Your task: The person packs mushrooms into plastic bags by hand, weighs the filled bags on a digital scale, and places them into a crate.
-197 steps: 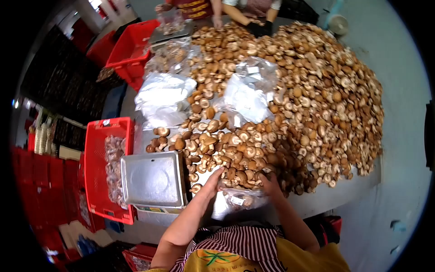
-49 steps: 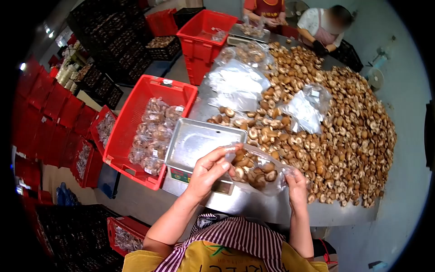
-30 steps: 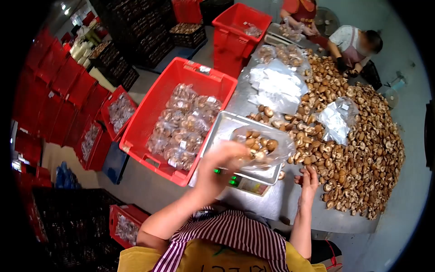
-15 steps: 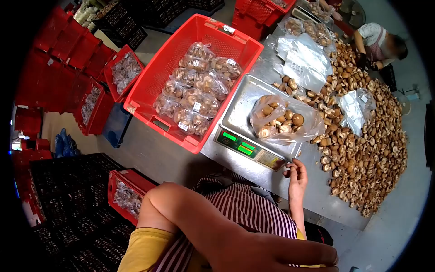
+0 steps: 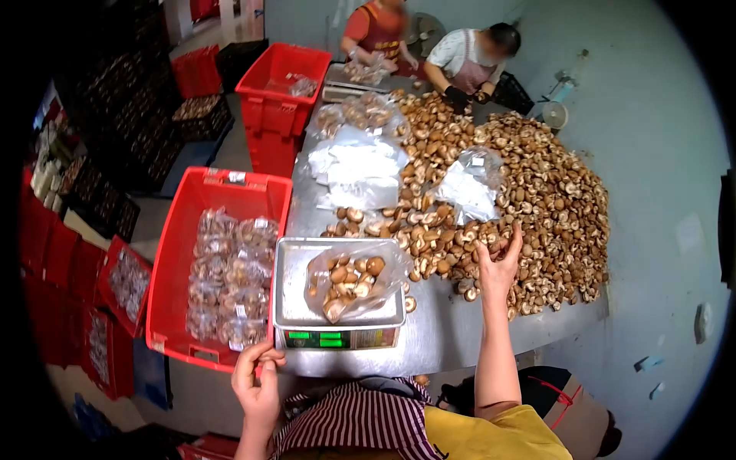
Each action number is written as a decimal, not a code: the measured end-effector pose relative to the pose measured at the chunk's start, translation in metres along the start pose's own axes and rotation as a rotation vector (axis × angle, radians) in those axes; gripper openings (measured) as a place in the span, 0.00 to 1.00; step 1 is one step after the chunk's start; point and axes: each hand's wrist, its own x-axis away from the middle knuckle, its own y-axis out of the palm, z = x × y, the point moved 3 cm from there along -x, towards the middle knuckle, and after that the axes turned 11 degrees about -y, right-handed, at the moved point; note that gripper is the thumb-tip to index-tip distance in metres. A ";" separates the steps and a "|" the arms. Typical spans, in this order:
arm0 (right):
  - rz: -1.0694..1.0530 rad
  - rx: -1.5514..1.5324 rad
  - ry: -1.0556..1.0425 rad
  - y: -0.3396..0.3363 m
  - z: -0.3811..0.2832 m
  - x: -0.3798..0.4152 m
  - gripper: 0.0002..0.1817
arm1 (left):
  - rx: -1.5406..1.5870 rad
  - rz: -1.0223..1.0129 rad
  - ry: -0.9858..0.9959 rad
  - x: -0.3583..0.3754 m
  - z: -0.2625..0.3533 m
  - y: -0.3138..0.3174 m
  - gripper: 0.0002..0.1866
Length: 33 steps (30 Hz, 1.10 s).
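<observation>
My right hand (image 5: pixel 500 264) reaches over the near edge of the heap of shiitake mushrooms (image 5: pixel 556 207), thumb and fingers spread, nothing in them. My left hand (image 5: pixel 259 387) is by the front left corner of the scale (image 5: pixel 337 316), close to the red crate's near edge, its fingers loosely bent with the thumb apart and no object showing in them. On the scale's metal pan lies an open clear plastic bag (image 5: pixel 391 264) with several mushrooms (image 5: pixel 353 280) inside. Green digits glow on the scale's front display (image 5: pixel 330 339).
Left of the scale, a red crate (image 5: pixel 165 284) holds filled, labelled mushroom bags (image 5: pixel 230 280). Flat plastic bags (image 5: pixel 356 172) lie behind the scale, and another stack (image 5: pixel 469 188) rests on the mushrooms. Two people (image 5: pixel 468 61) work at the table's far end. Stacked red crates (image 5: pixel 272 115) stand back left.
The view has turned to the right. My left arm, which crossed low in front of me, is now at the left; my right hand has gone from the scale's front corner to the mushrooms.
</observation>
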 end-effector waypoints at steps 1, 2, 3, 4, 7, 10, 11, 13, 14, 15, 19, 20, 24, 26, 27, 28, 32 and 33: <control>0.020 0.036 -0.011 0.002 0.012 -0.005 0.45 | 0.000 -0.011 0.018 -0.001 -0.008 -0.004 0.13; 0.033 0.071 -0.022 0.005 0.024 -0.009 0.45 | 0.032 0.002 -0.064 -0.003 -0.018 -0.009 0.14; 0.051 0.061 -0.031 0.004 0.023 -0.011 0.45 | 0.063 0.019 -0.147 -0.004 -0.028 -0.014 0.14; 0.067 0.046 -0.043 0.005 0.021 -0.014 0.46 | 0.063 0.022 -0.130 -0.006 -0.034 -0.017 0.14; 0.077 0.081 -0.051 0.008 0.020 -0.019 0.45 | 0.072 0.035 -0.122 -0.014 -0.045 -0.020 0.14; 0.071 0.061 -0.043 0.015 0.027 -0.021 0.44 | 0.063 0.027 -0.166 -0.021 -0.045 -0.016 0.14; 0.085 0.053 -0.056 0.018 0.026 -0.023 0.44 | 0.049 0.007 -0.138 -0.024 -0.043 -0.014 0.14; 0.054 0.022 0.024 0.016 0.013 -0.025 0.44 | 0.045 -0.018 -0.131 -0.028 -0.047 -0.012 0.14; 0.026 -0.007 0.103 0.015 0.007 -0.027 0.44 | 0.044 -0.045 -0.122 -0.030 -0.047 -0.010 0.14; 0.010 -0.020 0.140 0.015 0.005 -0.028 0.43 | 0.049 -0.050 -0.138 -0.032 -0.044 -0.008 0.14; 0.105 -0.030 -0.028 0.019 0.006 -0.033 0.43 | 0.044 -0.071 -0.137 -0.040 -0.047 -0.005 0.14; 0.106 -0.031 -0.035 0.018 0.001 -0.034 0.43 | 0.036 -0.073 -0.124 -0.041 -0.048 -0.004 0.14; 0.112 -0.007 -0.022 0.014 -0.011 -0.035 0.43 | 0.056 -0.067 -0.107 -0.045 -0.047 0.002 0.14; 0.127 0.024 -0.048 0.014 -0.010 -0.035 0.43 | 0.044 -0.079 -0.114 -0.046 -0.045 0.004 0.14; 0.157 0.044 -0.102 0.014 -0.007 -0.036 0.43 | 0.033 -0.088 -0.122 -0.045 -0.045 0.005 0.14; 0.184 0.064 -0.156 0.013 -0.008 -0.037 0.43 | 0.032 -0.088 -0.124 -0.045 -0.046 0.005 0.14; 0.097 -0.043 0.013 0.011 -0.007 -0.037 0.43 | 0.034 -0.106 -0.105 -0.041 -0.045 0.002 0.15; 0.111 -0.037 -0.023 0.012 -0.005 -0.037 0.43 | 0.021 -0.108 -0.104 -0.039 -0.044 0.001 0.15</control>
